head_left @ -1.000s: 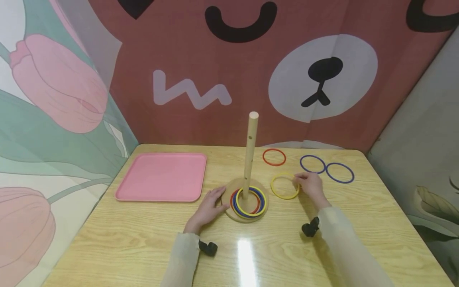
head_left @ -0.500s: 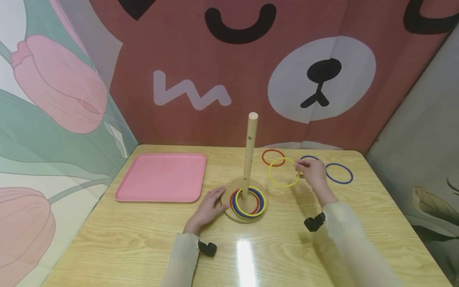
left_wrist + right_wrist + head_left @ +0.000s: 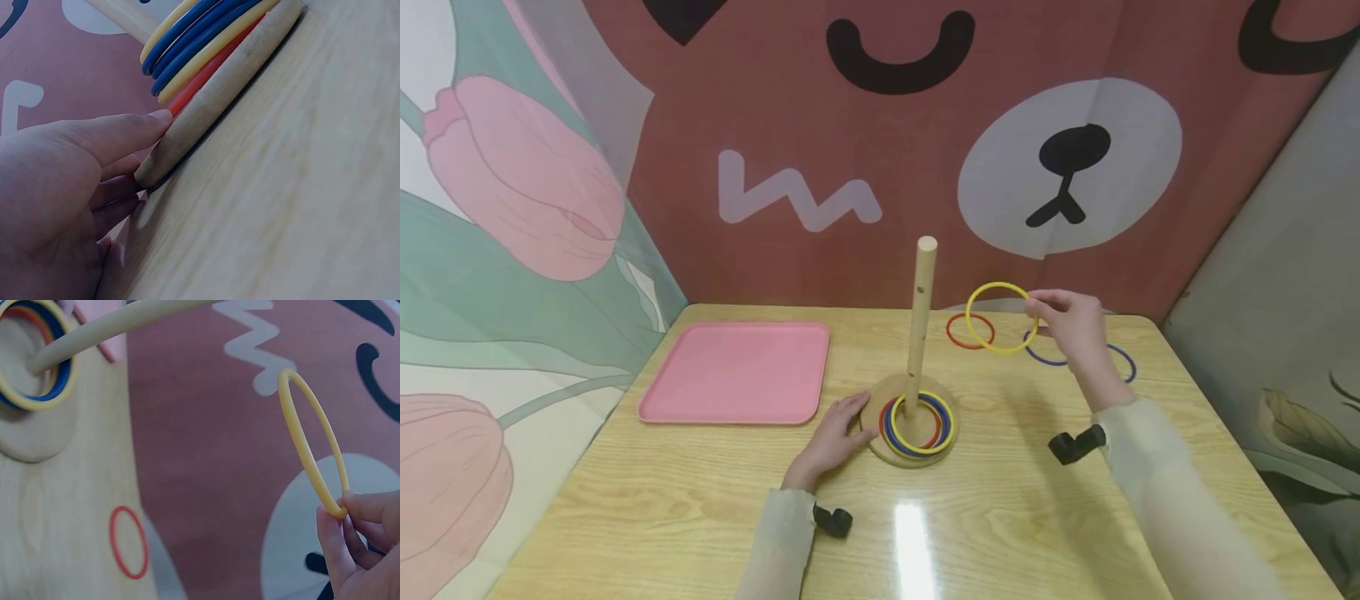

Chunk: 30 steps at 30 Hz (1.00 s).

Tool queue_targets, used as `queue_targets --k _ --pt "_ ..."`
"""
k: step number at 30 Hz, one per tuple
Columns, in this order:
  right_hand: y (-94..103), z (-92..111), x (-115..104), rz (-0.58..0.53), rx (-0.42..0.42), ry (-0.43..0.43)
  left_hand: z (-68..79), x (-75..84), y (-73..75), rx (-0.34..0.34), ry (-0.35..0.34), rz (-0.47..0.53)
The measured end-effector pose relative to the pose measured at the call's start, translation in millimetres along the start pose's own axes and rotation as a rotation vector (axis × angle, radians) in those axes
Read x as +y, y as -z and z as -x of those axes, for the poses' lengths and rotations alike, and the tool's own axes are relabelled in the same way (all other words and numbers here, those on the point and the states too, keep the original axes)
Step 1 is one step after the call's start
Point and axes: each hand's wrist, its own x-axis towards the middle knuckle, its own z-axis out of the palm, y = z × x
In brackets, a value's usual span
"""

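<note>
The raised right hand (image 3: 1075, 329) pinches a yellow ring (image 3: 1000, 285) by its edge, above the table (image 3: 700, 517) and right of the post (image 3: 922, 321). The left hand (image 3: 833, 437), thumb and fingers apart, touches the round base (image 3: 887, 389). Behind the wood-grain tabletop hangs a bear-print curtain (image 3: 820, 271).

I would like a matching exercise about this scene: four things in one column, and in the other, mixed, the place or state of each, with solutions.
1. right hand
2. left hand
3. pink tray
4. wooden post

A. stands upright through the stacked rings
B. lies on the table, left of the round base
C. holds a yellow ring in the air
D. touches the edge of the round base

Pairs: 1-C; 2-D; 3-B; 4-A
</note>
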Motion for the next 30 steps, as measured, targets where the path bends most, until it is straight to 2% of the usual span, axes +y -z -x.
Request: queue_targets --k 10,20,30 --pt "14.2 11 -44 -0.081 0.053 0.030 0.4 -2.8 -0.9 0.000 0.007 0.009" --pt "20.2 23 -84 -0.196 0.079 0.116 -1.0 -2.8 -1.5 -0.002 -0.003 0.004" --pt "14.8 29 -111 -0.313 0.045 0.154 -0.9 -0.3 -0.7 0.005 -0.001 -0.001"
